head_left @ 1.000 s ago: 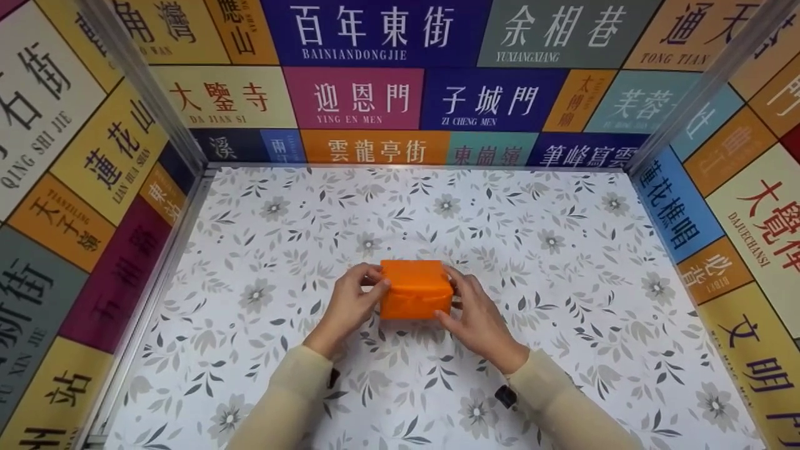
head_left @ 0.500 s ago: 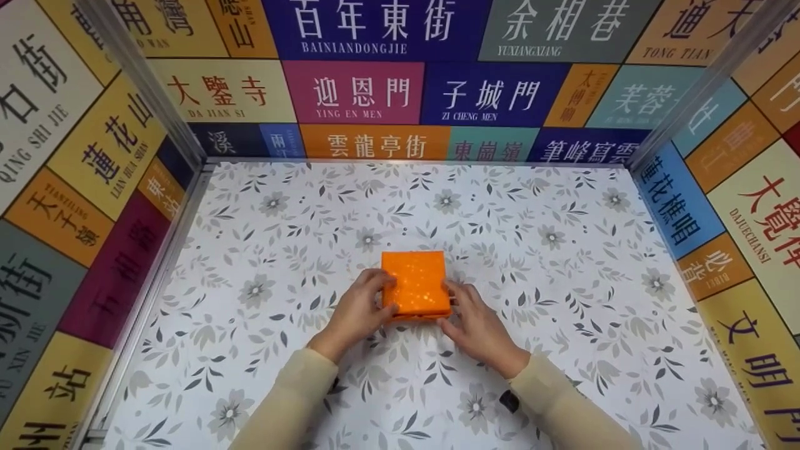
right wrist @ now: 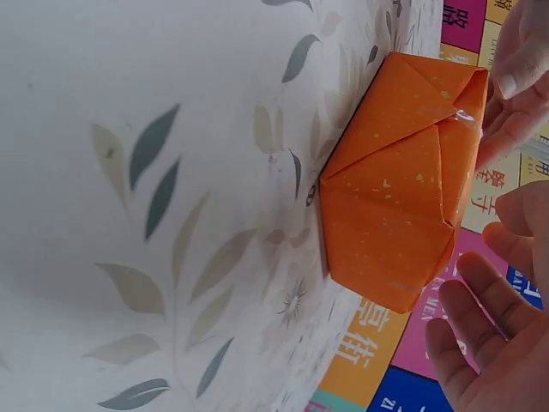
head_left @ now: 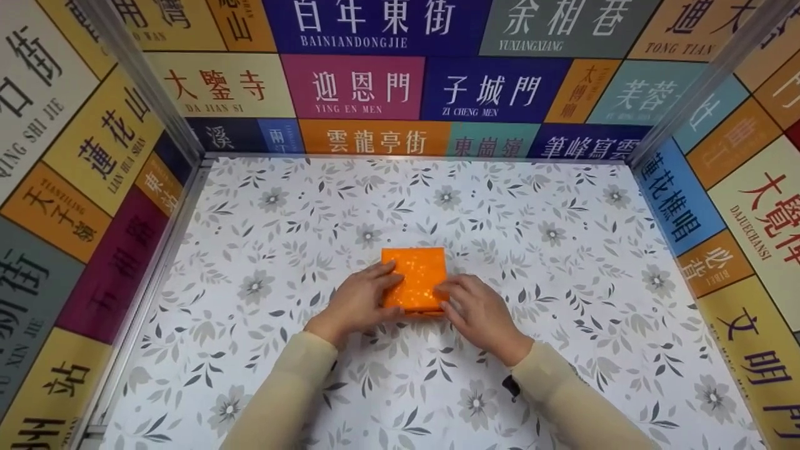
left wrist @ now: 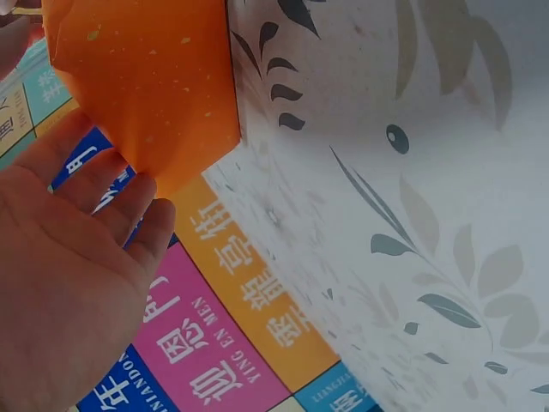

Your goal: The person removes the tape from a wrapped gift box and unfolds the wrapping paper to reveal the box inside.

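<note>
A small box wrapped in gold-flecked orange paper [head_left: 417, 280] lies on the floral table, its square top facing up. In the right wrist view, the orange box [right wrist: 399, 189] shows triangular folds on its side. My left hand [head_left: 361, 301] lies against the box's left side, fingertips over the top edge and thumb near the front. Its fingers look fairly straight in the left wrist view, where the left hand [left wrist: 69, 275] touches the paper. Beside the right edge is my right hand [head_left: 480, 311], fingers loosely bent; the right wrist view shows the right hand [right wrist: 506, 318] slightly apart from the paper.
White table paper [head_left: 550, 200] with grey leaves and flowers spreads under both hands. Colourful panels with printed place names, such as the back panel [head_left: 350, 87], enclose the left, back and right sides. A small dark object [head_left: 511, 386] shows at the right wrist.
One second ago the box's front side faced up toward the head camera; it has turned to lay its square face upward. The left fingers have slid further onto the top.
</note>
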Demonstrator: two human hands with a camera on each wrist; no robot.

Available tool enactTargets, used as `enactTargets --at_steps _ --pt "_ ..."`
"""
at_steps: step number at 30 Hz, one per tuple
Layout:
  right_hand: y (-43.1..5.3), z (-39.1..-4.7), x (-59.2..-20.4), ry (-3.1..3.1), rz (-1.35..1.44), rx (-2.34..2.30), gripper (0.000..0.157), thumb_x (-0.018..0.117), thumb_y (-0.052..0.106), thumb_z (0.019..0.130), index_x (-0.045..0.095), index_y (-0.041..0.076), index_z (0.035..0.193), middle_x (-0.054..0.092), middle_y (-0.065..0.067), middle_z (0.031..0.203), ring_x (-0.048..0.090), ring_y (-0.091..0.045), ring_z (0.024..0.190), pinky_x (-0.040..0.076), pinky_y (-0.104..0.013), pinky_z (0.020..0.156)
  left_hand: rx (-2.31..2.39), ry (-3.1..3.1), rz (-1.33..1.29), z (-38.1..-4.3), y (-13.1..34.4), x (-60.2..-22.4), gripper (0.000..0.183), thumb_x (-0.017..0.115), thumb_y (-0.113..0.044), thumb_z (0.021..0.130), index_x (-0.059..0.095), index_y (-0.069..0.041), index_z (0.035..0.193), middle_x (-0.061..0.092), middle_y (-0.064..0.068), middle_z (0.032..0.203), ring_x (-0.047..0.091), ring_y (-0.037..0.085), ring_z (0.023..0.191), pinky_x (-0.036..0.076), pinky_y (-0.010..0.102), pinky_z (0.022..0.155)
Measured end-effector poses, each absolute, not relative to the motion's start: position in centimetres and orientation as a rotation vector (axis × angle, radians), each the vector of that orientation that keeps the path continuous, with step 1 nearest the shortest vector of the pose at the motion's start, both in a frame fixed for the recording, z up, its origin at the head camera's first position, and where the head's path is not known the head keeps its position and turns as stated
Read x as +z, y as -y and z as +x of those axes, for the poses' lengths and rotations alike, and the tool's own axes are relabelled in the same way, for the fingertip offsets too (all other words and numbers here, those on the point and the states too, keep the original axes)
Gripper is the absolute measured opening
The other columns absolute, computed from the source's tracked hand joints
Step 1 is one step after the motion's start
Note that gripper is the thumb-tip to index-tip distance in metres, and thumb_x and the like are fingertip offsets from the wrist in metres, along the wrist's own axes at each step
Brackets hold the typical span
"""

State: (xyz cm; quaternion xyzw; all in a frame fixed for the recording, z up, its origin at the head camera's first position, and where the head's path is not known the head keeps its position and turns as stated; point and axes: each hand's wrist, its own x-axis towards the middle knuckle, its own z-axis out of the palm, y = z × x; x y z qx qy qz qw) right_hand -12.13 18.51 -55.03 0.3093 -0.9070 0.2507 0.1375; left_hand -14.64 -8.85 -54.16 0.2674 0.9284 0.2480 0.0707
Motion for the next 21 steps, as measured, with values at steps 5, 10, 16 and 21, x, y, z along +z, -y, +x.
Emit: enactTargets --at_steps 5,10,16,21 --pt "-17.2 -12.7 -54.6 2.629 0.997 0.612 0.023 0.073 0.02 0.091 0.073 0.015 0.113 0.062 -0.002 0.117 0.057 -0.023 0.11 0.049 -0.041 0.094 0.73 -2.811 0.785 -14.8 8.7 -54.1 0.054 0.069 -0.039 0.091 0.06 -0.017 0.139 0.04 0.002 0.156 0.034 0.023 0.143 0.027 0.042 0.116" --pt "-16.2 -13.1 -54.7 2.653 1.083 0.537 0.026 0.072 0.025 0.092 0.073 0.017 0.117 0.061 -0.002 0.118 0.057 -0.021 0.109 0.048 -0.04 0.095 0.703 -2.825 0.772 -14.8 8.7 -54.2 0.052 0.07 -0.04 0.091 0.062 -0.018 0.138 0.042 0.001 0.155 0.035 0.021 0.142 0.027 0.042 0.115" --pt "-15.8 -13.4 -55.2 2.656 1.132 0.494 0.028 0.071 0.029 0.094 0.074 0.019 0.12 0.06 -0.002 0.117 0.055 -0.021 0.106 0.048 -0.039 0.091 0.686 -2.835 0.782 -14.9 8.7 -54.3 0.052 0.072 -0.04 0.09 0.063 -0.018 0.136 0.044 0.001 0.153 0.037 0.022 0.14 0.029 0.044 0.114" --pt "-15.8 -13.5 -55.6 2.64 1.139 0.498 0.028 0.073 0.03 0.092 0.076 0.022 0.119 0.06 0.0 0.111 0.054 -0.02 0.099 0.048 -0.038 0.084 0.647 -2.83 0.77 -15.0 8.5 -54.0 0.052 0.073 -0.043 0.09 0.063 -0.02 0.136 0.044 0.0 0.153 0.038 0.023 0.14 0.03 0.046 0.114"
